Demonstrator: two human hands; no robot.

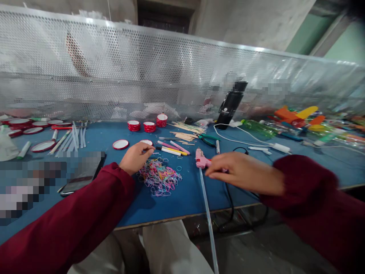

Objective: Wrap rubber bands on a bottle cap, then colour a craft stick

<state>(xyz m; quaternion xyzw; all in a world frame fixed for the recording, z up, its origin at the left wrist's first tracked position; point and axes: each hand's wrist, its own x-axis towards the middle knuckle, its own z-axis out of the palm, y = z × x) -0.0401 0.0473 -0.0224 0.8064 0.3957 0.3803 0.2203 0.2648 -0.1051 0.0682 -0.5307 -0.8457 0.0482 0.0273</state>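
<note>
My right hand [242, 172] is closed round the handle of a pink hot glue gun [200, 159], slightly blurred. A long clear glue stick [207, 209] runs from the gun's rear over the front table edge. My left hand [137, 156] hovers by a heap of coloured rubber bands [161, 177], thumb and fingers pinched together. Whatever is between those fingertips is too small to make out. Just behind this hand lies a round white disc with a red rim [146, 141], partly hidden. Several markers [172, 149] lie beyond the heap.
Red-rimmed round pieces [120, 144] and small red tins [134, 126] sit further back. Wooden sticks [186, 131], pliers [207, 140], a black bottle [232, 106] and a white cable [242, 133] lie or stand behind. A perforated metal screen [114, 68] borders the blue table [137, 213].
</note>
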